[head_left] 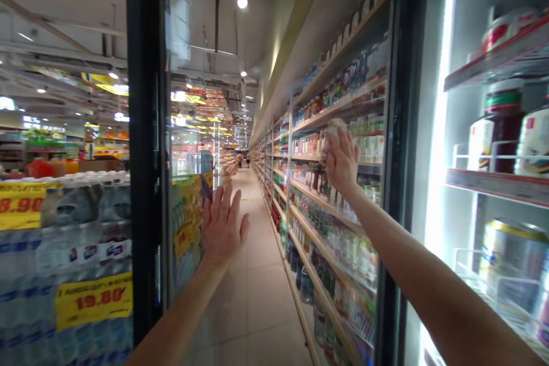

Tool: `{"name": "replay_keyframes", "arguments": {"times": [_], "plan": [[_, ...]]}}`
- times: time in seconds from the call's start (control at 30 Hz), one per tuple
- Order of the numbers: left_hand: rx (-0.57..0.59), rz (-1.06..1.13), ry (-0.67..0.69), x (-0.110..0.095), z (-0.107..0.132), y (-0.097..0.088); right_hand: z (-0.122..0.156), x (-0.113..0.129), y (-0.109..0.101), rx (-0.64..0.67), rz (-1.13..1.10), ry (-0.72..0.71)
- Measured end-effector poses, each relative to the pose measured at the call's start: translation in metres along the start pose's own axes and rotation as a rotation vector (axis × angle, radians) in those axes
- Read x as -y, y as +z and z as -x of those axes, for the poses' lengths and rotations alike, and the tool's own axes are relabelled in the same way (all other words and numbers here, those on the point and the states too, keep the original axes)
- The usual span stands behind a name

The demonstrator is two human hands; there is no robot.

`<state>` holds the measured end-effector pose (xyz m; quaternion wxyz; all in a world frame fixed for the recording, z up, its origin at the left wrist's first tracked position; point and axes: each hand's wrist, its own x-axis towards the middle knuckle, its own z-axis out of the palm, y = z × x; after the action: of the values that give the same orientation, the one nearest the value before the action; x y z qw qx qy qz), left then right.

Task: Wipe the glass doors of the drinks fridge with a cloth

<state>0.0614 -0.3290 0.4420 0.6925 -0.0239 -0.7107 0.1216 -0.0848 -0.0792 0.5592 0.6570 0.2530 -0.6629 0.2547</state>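
Note:
A glass cooler door (266, 229) in a black frame stands swung open in front of me. My left hand (222, 223) is raised to the glass, palm forward, fingers stretched out and holding nothing. Higher up and to the right, my right hand (344, 163) presses a crumpled whitish cloth (337, 127) to the pane. Most of the cloth is hidden behind the fingers. Whether the left palm fully touches the glass I cannot tell.
At right, the lit cooler shelves (497, 186) hold bottles and cans. Stacked bottle packs (92, 251) with yellow price signs (94, 300) stand left of the black door frame (148, 154). Through the glass, an aisle floor (253, 194) runs beside long stocked shelves (317, 197).

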Motion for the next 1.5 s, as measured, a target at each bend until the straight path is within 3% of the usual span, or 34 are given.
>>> {"name": "replay_keyframes", "arguments": {"times": [0.07,0.1,0.23,0.3,0.37,0.47,0.53,0.6,0.67,0.73,0.77,0.83,0.93,1.0,1.07,1.17,1.23,1.4,1.43,1.5], "plan": [[-0.009,-0.004,0.001,-0.002,-0.001,0.001,-0.001,0.0,0.003,-0.069,0.01,0.143],[-0.013,-0.009,0.002,-0.002,-0.002,0.001,0.004,0.011,0.006,-0.076,0.002,0.116],[-0.011,-0.016,0.024,0.002,-0.002,0.001,0.045,0.08,0.016,0.061,-0.072,-0.417],[0.007,-0.008,0.058,0.009,0.004,-0.002,0.059,0.09,0.018,0.103,-0.09,-0.553],[0.023,-0.018,0.056,0.019,0.014,-0.007,0.061,0.078,0.017,0.068,-0.078,-0.44],[0.023,-0.061,0.003,0.029,0.032,-0.014,0.051,0.056,0.016,-0.062,-0.045,-0.049],[0.019,-0.08,0.003,0.031,0.04,-0.016,0.052,0.067,0.018,-0.1,-0.059,0.086],[0.014,-0.086,0.021,0.031,0.042,-0.018,0.068,0.099,0.021,-0.048,-0.109,-0.01],[0.013,-0.079,0.034,0.031,0.041,-0.019,0.092,0.134,0.023,0.033,-0.173,-0.238],[0.023,-0.068,0.048,0.033,0.04,-0.021,0.115,0.151,0.024,0.067,-0.21,-0.427],[0.032,-0.063,0.056,0.033,0.04,-0.022,0.122,0.149,0.023,0.064,-0.209,-0.458],[0.047,-0.06,0.069,0.034,0.04,-0.024,0.126,0.128,0.021,0.016,-0.173,-0.378],[0.043,-0.076,0.066,0.033,0.041,-0.025,0.116,0.094,0.018,-0.129,-0.104,-0.038],[0.037,-0.085,0.058,0.031,0.042,-0.025,0.11,0.097,0.017,-0.185,-0.099,0.087],[0.034,-0.083,0.053,0.029,0.042,-0.025,0.111,0.119,0.018,-0.123,-0.131,-0.014],[0.034,-0.083,0.053,0.029,0.042,-0.025,0.122,0.139,0.021,0.013,-0.178,-0.31],[0.032,-0.091,0.055,0.03,0.042,-0.025,0.127,0.117,0.02,0.003,-0.153,-0.298],[0.05,-0.106,0.035,0.026,0.042,-0.028,0.114,0.006,0.007,-0.206,-0.046,0.274],[0.056,-0.111,0.027,0.025,0.043,-0.029,0.111,-0.002,0.008,-0.25,-0.031,0.35],[0.065,-0.126,0.015,0.024,0.044,-0.029,0.114,0.011,0.011,-0.246,-0.039,0.366]]}}
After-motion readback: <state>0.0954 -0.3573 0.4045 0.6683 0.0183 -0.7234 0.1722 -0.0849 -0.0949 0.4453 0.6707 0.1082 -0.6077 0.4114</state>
